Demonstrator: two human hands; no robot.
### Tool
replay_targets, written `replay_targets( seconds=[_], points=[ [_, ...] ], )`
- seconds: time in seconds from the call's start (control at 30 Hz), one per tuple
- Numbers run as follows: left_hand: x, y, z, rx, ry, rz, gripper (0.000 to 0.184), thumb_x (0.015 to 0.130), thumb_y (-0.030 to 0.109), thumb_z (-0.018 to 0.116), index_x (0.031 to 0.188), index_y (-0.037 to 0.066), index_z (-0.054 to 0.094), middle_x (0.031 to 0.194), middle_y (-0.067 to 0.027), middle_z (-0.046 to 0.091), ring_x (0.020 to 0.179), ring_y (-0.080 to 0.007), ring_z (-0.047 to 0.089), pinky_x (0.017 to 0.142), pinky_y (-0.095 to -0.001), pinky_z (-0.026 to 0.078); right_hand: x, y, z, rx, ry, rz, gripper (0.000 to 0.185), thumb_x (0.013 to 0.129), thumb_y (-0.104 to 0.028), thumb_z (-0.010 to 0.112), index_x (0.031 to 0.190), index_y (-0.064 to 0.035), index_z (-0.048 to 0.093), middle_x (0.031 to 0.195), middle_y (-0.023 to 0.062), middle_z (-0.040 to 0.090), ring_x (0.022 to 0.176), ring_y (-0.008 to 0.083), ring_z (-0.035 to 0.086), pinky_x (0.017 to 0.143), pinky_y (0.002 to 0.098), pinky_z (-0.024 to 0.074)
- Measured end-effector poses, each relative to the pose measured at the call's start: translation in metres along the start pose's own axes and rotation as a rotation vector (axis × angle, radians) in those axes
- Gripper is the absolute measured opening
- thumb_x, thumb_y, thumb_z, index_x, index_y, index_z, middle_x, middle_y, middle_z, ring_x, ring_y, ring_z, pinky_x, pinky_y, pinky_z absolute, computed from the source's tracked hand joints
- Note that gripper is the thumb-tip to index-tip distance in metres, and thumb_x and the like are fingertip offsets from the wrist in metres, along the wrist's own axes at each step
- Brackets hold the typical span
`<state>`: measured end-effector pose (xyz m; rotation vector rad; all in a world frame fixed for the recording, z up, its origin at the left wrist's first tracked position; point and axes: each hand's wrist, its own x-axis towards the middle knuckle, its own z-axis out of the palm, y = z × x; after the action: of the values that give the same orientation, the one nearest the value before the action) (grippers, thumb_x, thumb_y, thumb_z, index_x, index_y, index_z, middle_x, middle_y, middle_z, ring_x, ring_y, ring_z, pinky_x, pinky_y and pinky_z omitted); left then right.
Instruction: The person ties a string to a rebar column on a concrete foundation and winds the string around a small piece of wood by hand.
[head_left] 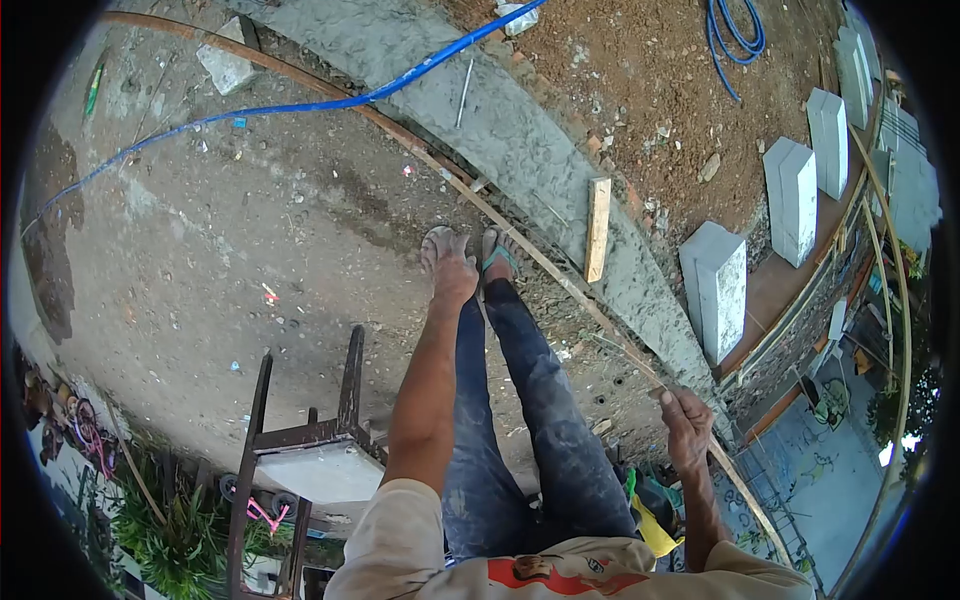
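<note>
My left hand (455,275) hangs above my sandaled left foot, fingers loosely bent and partly apart, with nothing visible in it. My right hand (688,428) is closed, fingers curled, over the line of a long thin wooden strip (560,280). A small brown bit shows at its fingertips; whether it is a held piece or part of the strip, I cannot tell. The strip edges a band of wet grey mortar (530,140). On that mortar lie a short wooden block (598,230) and a thin metal rod (465,93).
A blue hose (400,82) crosses the strip and mortar. Grey concrete blocks (713,285) stand in a row at right. A dark wooden chair frame (300,435) stands at lower left. A pale chunk (228,60) sits at upper left; a coiled hose (738,45) lies on brown soil.
</note>
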<state>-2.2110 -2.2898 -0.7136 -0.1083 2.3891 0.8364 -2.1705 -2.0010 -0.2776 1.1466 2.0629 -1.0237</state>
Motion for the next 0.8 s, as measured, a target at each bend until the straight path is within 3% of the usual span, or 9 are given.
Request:
replay_targets(
  seconds=[0.03, 0.13, 0.33, 0.4, 0.47, 0.53, 0.67, 0.73, 0.8],
  points=[
    [0.017, 0.001, 0.004, 0.054, -0.172, -0.019, 0.057, 0.095, 0.025, 0.07, 0.149, 0.013, 0.058, 0.164, -0.024, 0.035, 0.151, -0.0508, 0.028, 0.123, -0.0596, 0.029, 0.004, 0.002, 0.004, 0.024, 0.002, 0.038, 0.028, 0.104, -0.026, 0.068, 0.103, 0.0001, 0.078, 0.075, -0.0019, 0.055, 0.07, 0.0086, 0.047, 0.064, 0.0285, 0.0383],
    [0.061, 0.016, 0.016, 0.114, -0.236, 0.018, 0.056, 0.099, 0.031, 0.065, 0.152, 0.018, 0.056, 0.17, -0.022, 0.023, 0.155, -0.0533, 0.02, 0.124, -0.0602, 0.027, 0.015, 0.011, 0.011, -0.038, 0.028, 0.057, 0.033, 0.105, -0.031, 0.067, 0.1, 0.0, 0.077, 0.072, -0.0046, 0.052, 0.064, 0.0065, 0.044, 0.059, 0.0265, 0.0338],
    [0.124, -0.003, 0.088, 0.232, -0.325, 0.017, 0.058, 0.098, 0.031, 0.061, 0.154, 0.021, 0.055, 0.175, -0.0146, 0.019, 0.157, -0.0496, 0.02, 0.125, -0.0589, 0.024, 0.033, 0.006, 0.022, -0.047, 0.087, 0.089, 0.029, 0.103, -0.026, 0.069, 0.1, 0.0007, 0.079, 0.074, -0.0013, 0.058, 0.066, 0.0083, 0.047, 0.061, 0.0279, 0.0359],
    [0.14, -0.032, 0.135, 0.384, -0.205, 0.173, 0.079, 0.091, 0.058, 0.062, 0.158, 0.018, 0.05, 0.167, -0.0143, 0.04, 0.159, -0.0382, 0.026, 0.126, -0.0635, 0.018, 0.035, 0.005, 0.023, -0.073, 0.09, 0.087, 0.029, 0.103, -0.027, 0.07, 0.099, 0.0006, 0.079, 0.074, -0.001, 0.059, 0.064, 0.0075, 0.046, 0.06, 0.0276, 0.0353],
    [0.15, -0.036, 0.141, 0.512, -0.225, 0.192, 0.079, 0.091, 0.058, 0.06, 0.157, 0.016, 0.051, 0.167, -0.0101, 0.043, 0.158, -0.0344, 0.03, 0.126, -0.0635, 0.017, 0.037, 0.008, 0.024, -0.083, 0.101, 0.072, 0.03, 0.104, -0.027, 0.069, 0.1, 0.0009, 0.079, 0.074, -0.0015, 0.058, 0.065, 0.0072, 0.046, 0.06, 0.0271, 0.0351],
    [0.146, -0.039, 0.138, 0.451, -0.11, 0.286, 0.072, 0.093, 0.053, 0.06, 0.155, 0.016, 0.054, 0.166, -0.0101, 0.044, 0.156, -0.0363, 0.033, 0.126, -0.0637, 0.018, 0.038, 0.005, 0.026, -0.075, 0.104, 0.057, 0.03, 0.104, -0.027, 0.069, 0.101, 0.001, 0.079, 0.074, -0.0018, 0.058, 0.065, 0.0072, 0.046, 0.06, 0.0272, 0.0352],
    [0.09, -0.04, 0.081, 0.412, -0.218, 0.294, 0.064, 0.093, 0.042, 0.068, 0.15, 0.016, 0.058, 0.157, -0.014, 0.052, 0.15, -0.0375, 0.041, 0.124, -0.0611, 0.025, 0.029, -0.004, 0.014, -0.018, 0.087, 0.058, 0.029, 0.104, -0.027, 0.069, 0.103, 0.0011, 0.078, 0.076, -0.0019, 0.059, 0.066, 0.0072, 0.046, 0.06, 0.0273, 0.0354],
    [0.038, -0.033, 0.021, 0.09, -0.064, 0.166, 0.05, 0.089, 0.024, 0.078, 0.136, 0.011, 0.065, 0.135, -0.0189, 0.065, 0.135, -0.0388, 0.055, 0.115, -0.0549, 0.041, 0.022, -0.012, 0.003, -0.029, 0.106, 0.027, 0.03, 0.105, -0.028, 0.069, 0.104, 0.0005, 0.079, 0.076, -0.0027, 0.059, 0.067, 0.006, 0.046, 0.06, 0.0259, 0.0349],
    [-0.011, -0.036, -0.048, -0.367, 0.013, 0.045, 0.033, 0.091, 0.011, 0.079, 0.121, 0.004, 0.066, 0.114, -0.0155, 0.069, 0.108, -0.0312, 0.07, 0.095, -0.0432, 0.056, 0.014, -0.029, -0.01, 0.014, 0.103, -0.072, 0.03, 0.106, -0.028, 0.069, 0.106, 0.0003, 0.078, 0.077, -0.0026, 0.06, 0.067, 0.0061, 0.046, 0.061, 0.026, 0.036]
  ],
)
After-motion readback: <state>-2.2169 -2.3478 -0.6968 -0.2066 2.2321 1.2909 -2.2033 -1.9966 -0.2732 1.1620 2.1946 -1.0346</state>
